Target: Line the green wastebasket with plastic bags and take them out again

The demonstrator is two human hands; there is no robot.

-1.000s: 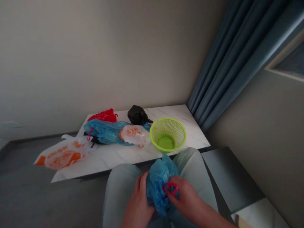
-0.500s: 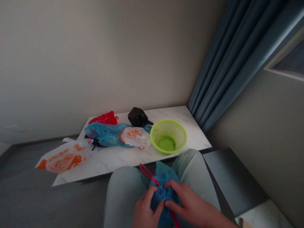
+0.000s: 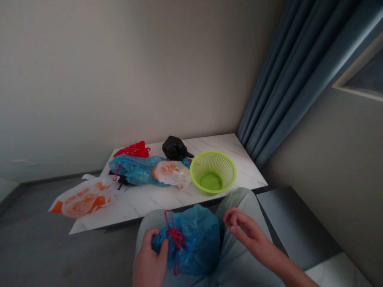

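Observation:
A blue plastic bag point(image 3: 199, 239), its neck cinched by a knotted red drawstring point(image 3: 176, 236), rests across my lap. My left hand point(image 3: 152, 253) grips the gathered top of the bag, thumb and fingers closed around it at the left. To the right, my right hand point(image 3: 243, 229) is raised over my right thigh, apart from the bag. Its fingers are curled loosely and apart, with nothing visible in them. What the bag contains cannot be made out through the plastic.
On the marble-patterned table point(image 3: 245, 171) are a green plastic basket point(image 3: 213, 171), a tied black bag point(image 3: 174, 148), a red bag point(image 3: 134, 150), another blue bag point(image 3: 134, 169) and a white-orange bag point(image 3: 172, 173). A second white-orange bag point(image 3: 86, 197) overhangs the left edge. A dark panel point(image 3: 299, 223) lies right.
Both hands were together at the bag's neck. My right hand has let go and moved right and up. The bag has turned sideways, its neck now pointing left in my left hand.

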